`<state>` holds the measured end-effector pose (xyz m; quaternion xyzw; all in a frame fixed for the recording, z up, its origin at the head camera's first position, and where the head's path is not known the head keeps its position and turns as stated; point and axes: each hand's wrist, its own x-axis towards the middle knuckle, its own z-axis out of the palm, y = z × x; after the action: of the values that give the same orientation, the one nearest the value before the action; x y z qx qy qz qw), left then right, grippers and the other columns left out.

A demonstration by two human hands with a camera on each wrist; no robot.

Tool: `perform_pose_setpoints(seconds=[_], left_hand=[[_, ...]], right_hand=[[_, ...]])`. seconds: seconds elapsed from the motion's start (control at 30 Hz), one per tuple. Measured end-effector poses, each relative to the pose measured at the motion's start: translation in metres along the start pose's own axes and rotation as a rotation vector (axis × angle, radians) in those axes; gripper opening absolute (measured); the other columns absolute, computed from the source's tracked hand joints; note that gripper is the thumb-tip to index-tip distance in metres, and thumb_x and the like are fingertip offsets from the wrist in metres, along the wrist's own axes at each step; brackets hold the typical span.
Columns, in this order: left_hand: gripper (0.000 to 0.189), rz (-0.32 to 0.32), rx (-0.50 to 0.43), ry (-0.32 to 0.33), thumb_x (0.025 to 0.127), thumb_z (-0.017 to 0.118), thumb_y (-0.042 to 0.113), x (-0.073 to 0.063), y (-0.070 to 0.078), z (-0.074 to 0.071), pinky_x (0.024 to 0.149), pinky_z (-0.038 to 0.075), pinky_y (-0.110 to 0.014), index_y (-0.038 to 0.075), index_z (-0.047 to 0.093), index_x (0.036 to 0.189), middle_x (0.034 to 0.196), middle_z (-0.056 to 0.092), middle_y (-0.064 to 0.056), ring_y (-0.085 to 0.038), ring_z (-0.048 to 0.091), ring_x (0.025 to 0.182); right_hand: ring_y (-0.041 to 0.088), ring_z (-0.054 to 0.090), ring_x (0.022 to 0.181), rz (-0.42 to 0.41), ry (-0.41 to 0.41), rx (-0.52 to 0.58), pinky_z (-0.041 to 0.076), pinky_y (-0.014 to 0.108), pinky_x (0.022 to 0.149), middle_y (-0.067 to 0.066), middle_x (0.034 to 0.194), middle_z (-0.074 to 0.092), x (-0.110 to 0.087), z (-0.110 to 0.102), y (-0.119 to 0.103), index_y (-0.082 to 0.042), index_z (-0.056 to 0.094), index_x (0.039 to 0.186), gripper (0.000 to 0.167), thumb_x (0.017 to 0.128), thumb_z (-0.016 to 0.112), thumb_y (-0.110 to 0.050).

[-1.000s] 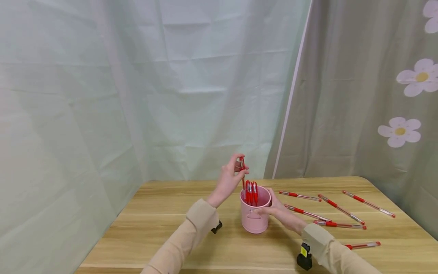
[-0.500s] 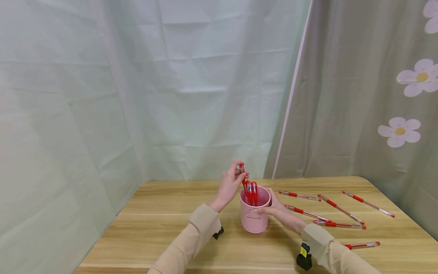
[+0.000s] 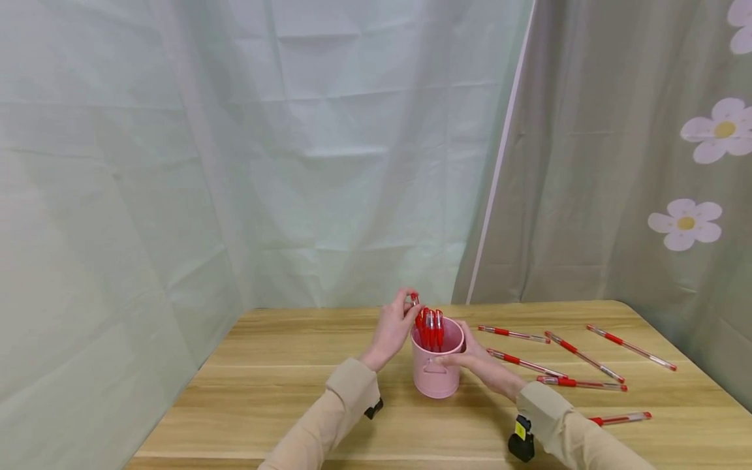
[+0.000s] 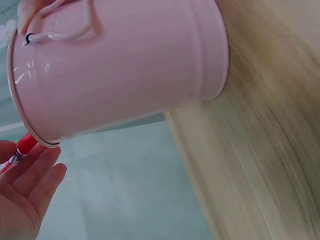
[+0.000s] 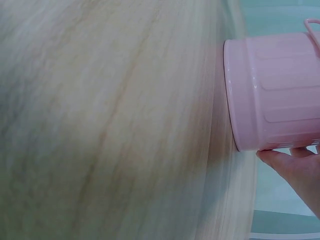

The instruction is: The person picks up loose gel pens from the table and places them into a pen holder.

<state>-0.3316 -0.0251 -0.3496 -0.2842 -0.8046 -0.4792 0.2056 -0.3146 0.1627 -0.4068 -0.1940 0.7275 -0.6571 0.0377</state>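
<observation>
At lower centre, the red pen [image 3: 414, 299] pinched by the left hand [image 3: 392, 328] has been lowered deeper — judged nearly seated. The pink bucket [image 3: 435, 383] is gripped by the right hand [image 3: 474, 359].

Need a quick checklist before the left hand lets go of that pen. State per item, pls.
1. Cup upright on the table: ok, its base sits flat.
2. Cup steadied: ok, the right hand grips its side, thumb at the front.
3. Held pen aimed into the cup: ok, its lower part goes in past the rim.
4. Held pen's tip on the cup's floor: cannot tell, the wall hides it.
5. Left hand off the pen: not ok, it pinches the upper part.
6. All loose pens in the cup: not ok, six lie on the table.
</observation>
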Motion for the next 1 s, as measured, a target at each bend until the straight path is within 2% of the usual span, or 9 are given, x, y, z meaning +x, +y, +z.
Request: perform_pose_setpoints(seconds=[0.23,0.37,0.53,0.7,1.0], left_hand=[[0.019,-0.005,0.032,-0.022,0.092,0.052,0.006,-0.005,-0.004,0.004,0.042,0.033,-0.020,0.003,0.048,0.110,0.072,0.062,-0.008,-0.005,0.033,0.046],[0.019,-0.015,0.035,-0.041,0.091,0.052,0.002,-0.008,-0.007,0.007,0.047,0.041,-0.020,0.001,0.048,0.109,0.080,0.064,-0.010,-0.006,0.044,0.052],[0.020,-0.049,0.050,-0.058,0.091,0.053,0.003,-0.011,-0.007,0.008,0.062,0.049,-0.023,0.000,0.049,0.110,0.093,0.065,-0.013,-0.013,0.060,0.073],[0.021,-0.061,0.064,-0.059,0.091,0.054,0.005,-0.011,-0.007,0.009,0.070,0.050,-0.029,-0.001,0.050,0.110,0.098,0.064,-0.014,-0.019,0.061,0.087],[0.022,-0.069,0.067,-0.068,0.089,0.057,0.004,-0.012,-0.011,0.012,0.071,0.049,-0.029,0.000,0.052,0.109,0.098,0.064,-0.015,-0.021,0.061,0.089]], right_hand=[[0.027,0.039,0.115,0.011,0.008,-0.007,0.034,0.044,0.093,0.012,0.128,0.040,-0.002,0.001,-0.001,-0.009,0.029,0.130,0.072,0.074,0.074,-0.013],[0.028,0.038,0.116,0.007,-0.008,0.004,0.034,0.044,0.093,0.013,0.128,0.038,-0.002,0.001,0.000,-0.008,0.026,0.131,0.073,0.075,0.072,-0.013],[0.028,0.037,0.116,0.010,-0.020,0.005,0.033,0.044,0.093,0.013,0.128,0.038,-0.001,0.001,0.000,-0.009,0.027,0.131,0.071,0.076,0.072,-0.014],[0.028,0.037,0.116,0.002,-0.023,-0.002,0.033,0.045,0.093,0.013,0.127,0.038,0.000,0.000,0.000,-0.009,0.027,0.130,0.071,0.075,0.072,-0.015],[0.028,0.039,0.116,-0.003,-0.032,0.014,0.033,0.044,0.093,0.013,0.128,0.037,-0.002,0.000,-0.002,-0.008,0.027,0.130,0.073,0.074,0.073,-0.015]])
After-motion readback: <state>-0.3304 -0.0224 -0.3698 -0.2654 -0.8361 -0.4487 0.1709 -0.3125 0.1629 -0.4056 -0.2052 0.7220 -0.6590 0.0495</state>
